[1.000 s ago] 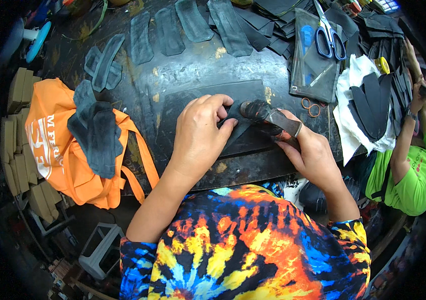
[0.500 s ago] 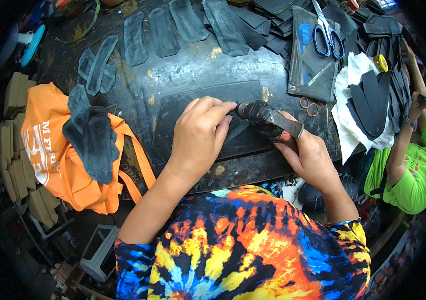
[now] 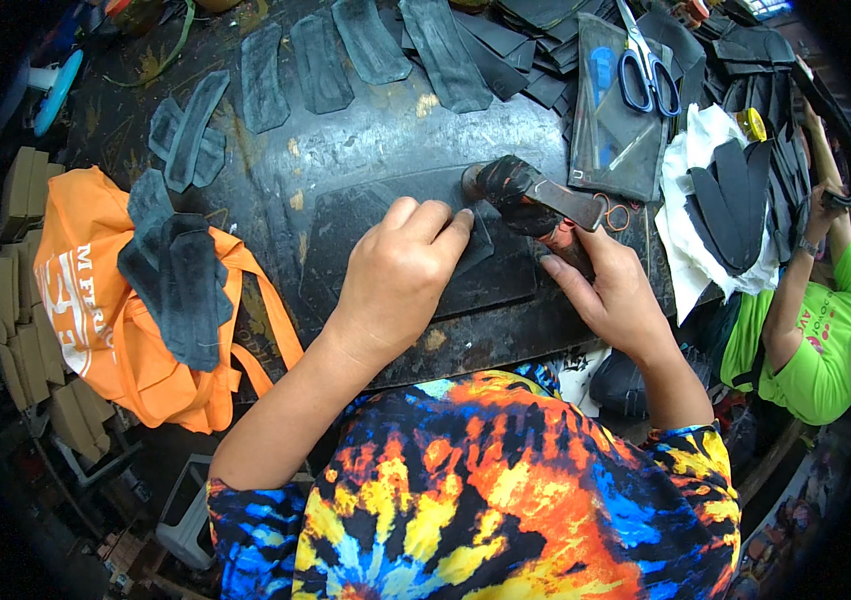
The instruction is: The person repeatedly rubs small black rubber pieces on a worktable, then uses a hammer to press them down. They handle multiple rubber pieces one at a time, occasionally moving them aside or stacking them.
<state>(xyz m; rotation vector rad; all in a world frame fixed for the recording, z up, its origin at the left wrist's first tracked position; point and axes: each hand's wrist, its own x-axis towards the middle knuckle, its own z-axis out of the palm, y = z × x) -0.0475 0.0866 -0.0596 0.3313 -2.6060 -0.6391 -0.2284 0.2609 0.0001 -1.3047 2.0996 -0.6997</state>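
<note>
My right hand [image 3: 616, 285] is wrapped round the handle of a hammer [image 3: 536, 205], whose head is bound in black and held above the work surface. Close to the hammer's face, my left hand [image 3: 401, 260] is closed, its fingertips pressed down on a small black leather-like piece [image 3: 474, 250]. Part of that piece is hidden under the fingers. Beneath both lies a dark flat slab [image 3: 356, 215] on the worktable. Small orange-handled scissors [image 3: 618, 216] lie just beyond the hammer.
Black strips [image 3: 321, 65] lie along the table's far side. Blue-handled scissors [image 3: 649, 80] rest on a dark pouch [image 3: 606, 150]. Black pieces [image 3: 731, 205] sit on white cloth [image 3: 681, 250] at right. An orange bag [image 3: 96, 260] hangs at left. Another person in a green shirt [image 3: 811, 340] works at right.
The hammer head has lifted up and away from my left fingers. My left index finger has curled downward, and its thumb is now hidden. The whole view has shifted slightly.
</note>
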